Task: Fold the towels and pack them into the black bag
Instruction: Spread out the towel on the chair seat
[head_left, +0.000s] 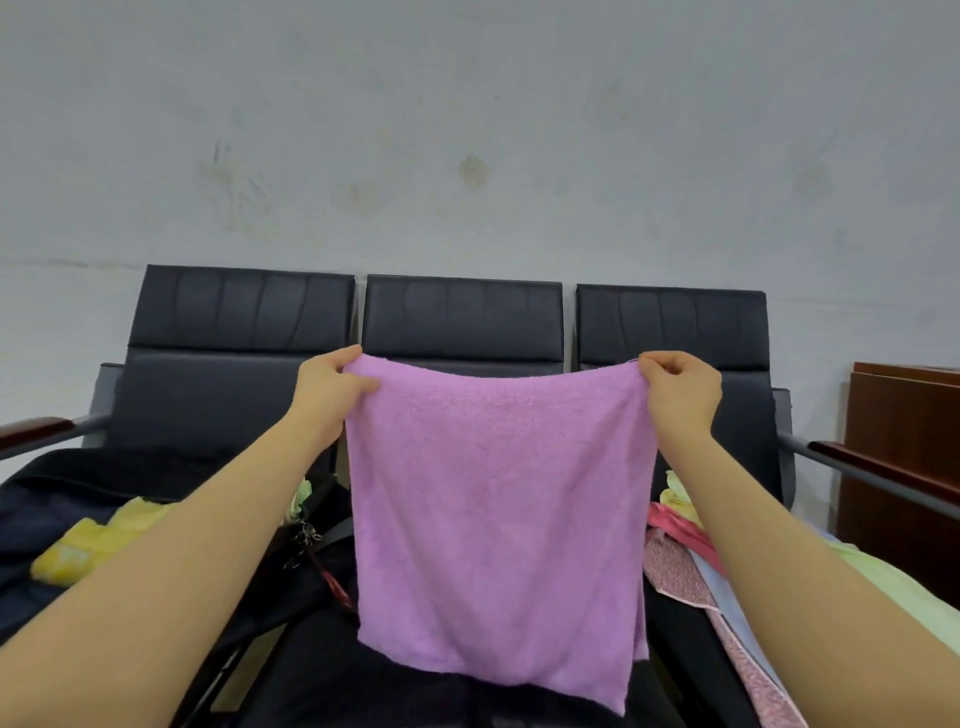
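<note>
Purple towel (498, 519): my left hand (327, 389) and right hand (680, 395) are pinching its top corners; uneven layers are risking a crooked fold, or a corner slipping free.

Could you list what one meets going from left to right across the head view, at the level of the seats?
Yellow towel → left hand → purple towel → right hand → pile of unfolded towels → wooden cabinet.
</note>
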